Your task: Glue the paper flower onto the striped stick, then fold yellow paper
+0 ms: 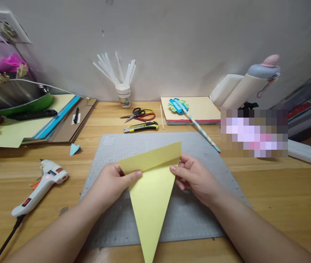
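A sheet of yellow paper (152, 197) is held up over the grey cutting mat (199, 219). It tapers to a point toward me, and its far edge is folded over as a slanting band. My left hand (114, 180) grips the left end of the band, thumb pressed on top and fingers mostly hidden behind the paper. At the right edge, my right hand (196, 177) pinches the paper between thumb and fingers, just below the band's right end.
Left lies a white hot glue gun (42, 186) with a cord. Behind the mat are a utility knife (141, 127), scissors (139, 114) and a paper cup (123, 95) of white sticks. A paper flower (179, 106) on a striped stem rests on stacked paper (207, 111), near a bottle (251, 82).
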Available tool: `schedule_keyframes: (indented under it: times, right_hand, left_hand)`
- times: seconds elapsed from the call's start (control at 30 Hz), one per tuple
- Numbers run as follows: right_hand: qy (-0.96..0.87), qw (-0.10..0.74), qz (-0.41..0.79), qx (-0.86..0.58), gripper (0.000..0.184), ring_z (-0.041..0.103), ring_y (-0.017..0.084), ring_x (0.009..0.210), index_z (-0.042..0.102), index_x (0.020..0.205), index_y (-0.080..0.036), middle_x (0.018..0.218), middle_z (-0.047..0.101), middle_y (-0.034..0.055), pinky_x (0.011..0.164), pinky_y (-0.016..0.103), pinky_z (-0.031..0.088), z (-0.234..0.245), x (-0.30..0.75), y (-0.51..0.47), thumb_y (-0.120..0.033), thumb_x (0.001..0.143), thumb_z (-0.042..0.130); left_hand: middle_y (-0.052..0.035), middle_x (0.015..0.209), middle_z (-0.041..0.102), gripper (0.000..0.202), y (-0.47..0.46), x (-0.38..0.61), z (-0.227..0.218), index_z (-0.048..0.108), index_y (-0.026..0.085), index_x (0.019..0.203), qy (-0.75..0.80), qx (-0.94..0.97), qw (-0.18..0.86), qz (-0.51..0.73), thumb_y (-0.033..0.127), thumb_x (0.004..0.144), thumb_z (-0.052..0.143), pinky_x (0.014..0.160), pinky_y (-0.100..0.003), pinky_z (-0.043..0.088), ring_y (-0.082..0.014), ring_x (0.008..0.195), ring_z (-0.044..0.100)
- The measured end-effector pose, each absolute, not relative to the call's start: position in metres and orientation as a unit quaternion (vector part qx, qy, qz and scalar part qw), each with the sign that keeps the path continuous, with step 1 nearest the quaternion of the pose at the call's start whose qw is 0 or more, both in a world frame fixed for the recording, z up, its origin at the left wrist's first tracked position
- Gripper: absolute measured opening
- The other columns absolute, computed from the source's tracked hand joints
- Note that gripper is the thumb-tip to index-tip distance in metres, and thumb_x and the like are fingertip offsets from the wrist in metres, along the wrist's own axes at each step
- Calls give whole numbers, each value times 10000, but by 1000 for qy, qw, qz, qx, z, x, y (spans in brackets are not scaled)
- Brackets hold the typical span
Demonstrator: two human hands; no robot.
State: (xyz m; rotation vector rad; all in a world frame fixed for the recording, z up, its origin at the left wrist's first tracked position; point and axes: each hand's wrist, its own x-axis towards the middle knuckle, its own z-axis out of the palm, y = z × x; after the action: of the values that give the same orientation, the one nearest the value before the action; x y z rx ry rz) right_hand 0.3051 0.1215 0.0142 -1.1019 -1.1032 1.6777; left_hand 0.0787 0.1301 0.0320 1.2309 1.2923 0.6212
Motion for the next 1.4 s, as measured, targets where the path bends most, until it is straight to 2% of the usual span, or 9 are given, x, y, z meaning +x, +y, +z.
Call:
schedule_keyframes:
  times: [0.17,0.23,0.37,0.53,0.67,0.9,1.07,1.2,1.4]
  right_hand:
    - [-590,526,459,-406,196,661,155,665,678,950,-240,831,701,26,559,252,540,35,313,104,-223,755,698]
    - [-669,563,327,-359,264,671,206,875,686,1007,-275,1002,708,47,743,326,554,42,318,97,-167,766,683]
    - [-766,530,179,-316,341,625,216,1038,644,1124,-322,1211,630,40,893,378,505,37,329,100,-161,826,606]
    - [-826,284,296,-386,438,449,224,1259,592,1139,-274,1410,445,59,1002,430,405,14,335,131,-61,758,564]
    - [-852,177,282,-404,516,437,219,1245,604,1074,-238,1321,520,68,1002,428,378,7,333,139,32,643,519]
    - [-851,171,278,-412,143,560,174,929,662,849,-207,954,626,46,838,328,425,17,331,137,-139,843,536]
    - [-770,151,278,-555,271,549,160,693,601,695,-187,734,584,21,613,275,404,6,326,139,-380,870,526]
    - [-725,202,197,-628,306,578,213,843,552,1066,-194,967,605,68,702,326,436,-6,316,136,-357,809,593]
    - [-756,220,156,-597,398,535,263,1027,489,1224,-221,1136,531,101,853,415,434,-14,311,135,-302,839,551]
  left_hand:
    - [-33,752,739,217,112,74,56,722,197,790,557,562,519,323,383,677,716,549,-260,533,-194,648,682]
    - [2,824,744,116,101,68,63,720,256,845,519,663,343,418,268,743,667,584,-233,542,-163,691,689]
    - [-9,1168,661,469,100,53,55,617,277,1124,318,853,34,412,43,719,591,868,-246,506,-156,1008,640]
    - [-46,1368,502,498,126,51,18,476,249,1213,424,878,103,196,45,761,441,958,-357,459,-186,1204,512]
    - [-29,1320,538,429,130,56,10,573,260,1041,449,879,129,101,25,719,415,889,-385,467,-216,1118,553]
    - [-14,865,633,192,124,66,27,630,237,822,480,844,230,69,212,849,442,679,-268,434,-164,798,594]
    - [-11,735,628,306,125,71,21,611,219,937,600,756,254,62,453,875,424,575,-284,393,-188,669,581]
    - [-62,1007,610,537,131,71,9,395,212,1319,607,764,168,138,398,834,532,744,-354,438,-230,904,568]
    - [-20,1168,574,388,135,69,5,610,386,1105,400,905,93,111,138,901,393,845,-388,351,-214,1063,468]
